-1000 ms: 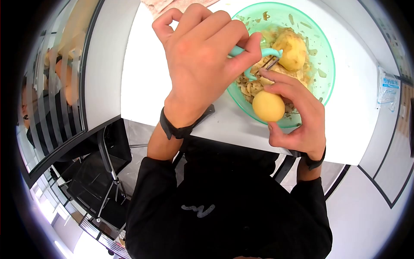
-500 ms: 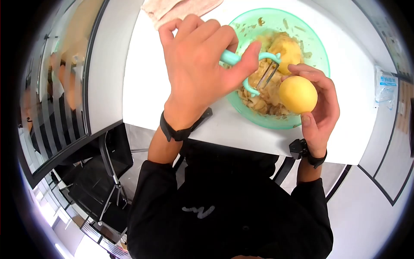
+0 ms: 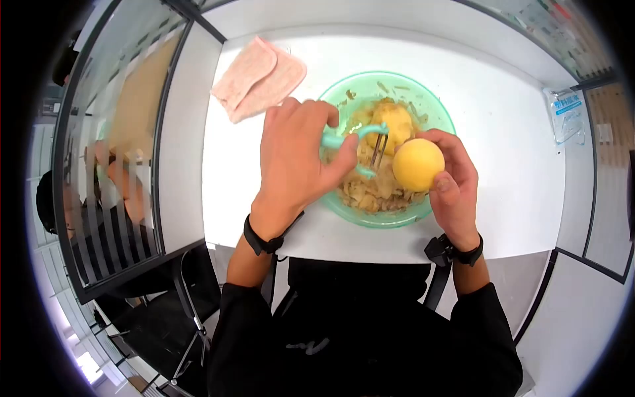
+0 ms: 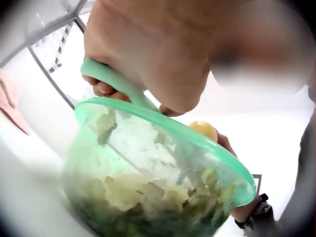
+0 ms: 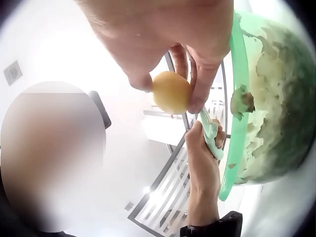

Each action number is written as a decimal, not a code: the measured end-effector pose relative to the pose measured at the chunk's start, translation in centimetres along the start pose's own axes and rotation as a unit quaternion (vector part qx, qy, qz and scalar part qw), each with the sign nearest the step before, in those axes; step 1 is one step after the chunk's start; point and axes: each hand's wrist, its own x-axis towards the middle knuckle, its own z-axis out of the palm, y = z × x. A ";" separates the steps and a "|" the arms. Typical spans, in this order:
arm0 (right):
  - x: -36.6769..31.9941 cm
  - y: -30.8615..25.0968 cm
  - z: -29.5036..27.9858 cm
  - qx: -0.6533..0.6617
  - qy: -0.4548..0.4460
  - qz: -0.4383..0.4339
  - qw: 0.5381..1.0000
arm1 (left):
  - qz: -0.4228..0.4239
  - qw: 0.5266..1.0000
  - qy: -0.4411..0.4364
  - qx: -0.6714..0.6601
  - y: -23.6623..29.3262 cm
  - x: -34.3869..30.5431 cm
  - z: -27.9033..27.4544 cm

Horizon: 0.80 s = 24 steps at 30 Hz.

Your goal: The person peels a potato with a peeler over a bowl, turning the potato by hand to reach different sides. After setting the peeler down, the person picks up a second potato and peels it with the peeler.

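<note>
My left hand [image 3: 291, 159] grips the handle of a mint-green Y-shaped peeler [image 3: 333, 140], its metal blade over the left-middle part of the bowl. In my right hand [image 3: 461, 198], the fingertips and thumb hold a smooth, peeled yellow potato [image 3: 419, 165] above the bowl's right side, just right of the blade. The translucent green bowl [image 3: 390, 223] stands on the white table beneath both hands. Inside it lie many peels [image 3: 367, 192] and another potato [image 3: 397, 124] with a yellow surface. In the left wrist view, the held potato [image 4: 203, 129] shows behind the bowl's rim.
A folded pink cloth [image 3: 261, 79] lies at the table's back left. To the right, a clear plastic packet [image 3: 567, 118] with blue print is by the partition. Peel scraps cling to the bowl's inner wall. A black chair [image 3: 159, 331] stands at the left, below the table edge.
My right hand has drawn the potato from beneath the peeler to its right side and turned it. The head view has shifted, showing more of the table and the whole cloth.
</note>
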 end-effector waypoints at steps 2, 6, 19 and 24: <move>0.0 -0.5 0.1 0.015 0.008 0.026 0.999 | -0.001 1.000 -0.003 0.010 0.0 0.4 0.0; 0.0 -1.3 1.4 -0.036 0.048 0.049 0.997 | 0.004 1.000 0.014 -0.001 -0.2 1.0 0.8; 0.5 1.0 1.3 -0.130 0.106 -0.097 0.981 | -0.031 0.995 0.065 -0.072 -1.8 1.0 1.8; 1.9 0.1 1.3 -0.168 0.089 -0.085 0.978 | -0.020 0.994 0.087 -0.066 -2.1 1.8 2.0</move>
